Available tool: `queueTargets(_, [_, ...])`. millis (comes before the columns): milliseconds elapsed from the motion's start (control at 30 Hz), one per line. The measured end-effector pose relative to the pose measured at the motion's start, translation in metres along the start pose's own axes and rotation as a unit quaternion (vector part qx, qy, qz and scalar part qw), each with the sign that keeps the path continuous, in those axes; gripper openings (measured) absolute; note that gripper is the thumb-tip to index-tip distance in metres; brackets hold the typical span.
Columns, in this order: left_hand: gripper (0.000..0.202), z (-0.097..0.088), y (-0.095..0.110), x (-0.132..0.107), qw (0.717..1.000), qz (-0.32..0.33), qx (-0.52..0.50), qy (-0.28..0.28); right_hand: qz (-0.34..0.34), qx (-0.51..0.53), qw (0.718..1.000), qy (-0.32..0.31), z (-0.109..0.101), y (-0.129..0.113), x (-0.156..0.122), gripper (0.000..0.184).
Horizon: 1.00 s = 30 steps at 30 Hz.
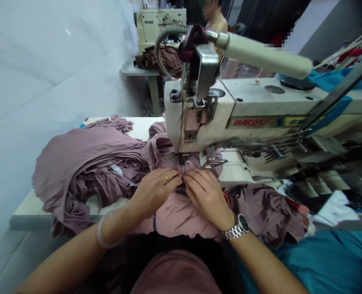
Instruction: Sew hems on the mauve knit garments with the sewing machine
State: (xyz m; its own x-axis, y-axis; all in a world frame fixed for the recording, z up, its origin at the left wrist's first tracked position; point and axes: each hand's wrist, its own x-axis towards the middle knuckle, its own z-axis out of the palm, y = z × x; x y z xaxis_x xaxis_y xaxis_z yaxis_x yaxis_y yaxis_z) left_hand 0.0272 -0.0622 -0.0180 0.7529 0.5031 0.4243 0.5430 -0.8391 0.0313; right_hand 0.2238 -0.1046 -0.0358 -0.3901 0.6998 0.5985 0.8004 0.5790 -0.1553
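Mauve fabric (161, 149) lies under the needle and presser foot (183, 159) of a sewing machine (199, 122). Just left of the needle, my left hand (156, 188) grips the cloth edge with bent fingers; it wears a ring and a pale wristband. On the other side, my right hand (205, 192), with a metal watch (237, 228) on its wrist, pinches the same fabric. The fingertips of both hands nearly meet in front of the foot, and the cloth between them is partly hidden. Pinkish fabric (181, 216) hangs below my hands.
A pile of mauve cut pieces (85, 159) covers the left of the table (30, 212). Dark mauve cloth (263, 208) and teal fabric (330, 257) lie to the right. Behind are a second sewing machine (162, 24), brown cloth (159, 57) and a person (219, 26). A tiled wall stands left.
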Motion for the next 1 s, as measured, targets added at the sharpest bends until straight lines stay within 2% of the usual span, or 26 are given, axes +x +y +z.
queueTargets(200, [0.022, 0.001, 0.000, 0.005, 1.000, -0.017, -0.002, 0.009, 0.050, -0.012, 0.998, -0.027, 0.001, -0.001, 0.008, 0.023])
queueTargets(633, [0.030, 0.007, -0.004, 0.009, 0.999, -0.038, 0.006, 0.012, 0.066, -0.009, 0.995, -0.078, 0.001, 0.011, 0.018, 0.029])
queueTargets(1000, [0.029, 0.008, -0.008, 0.008, 0.999, -0.033, -0.012, 0.019, 0.068, 0.009, 0.996, -0.055, 0.008, 0.018, 0.023, 0.025])
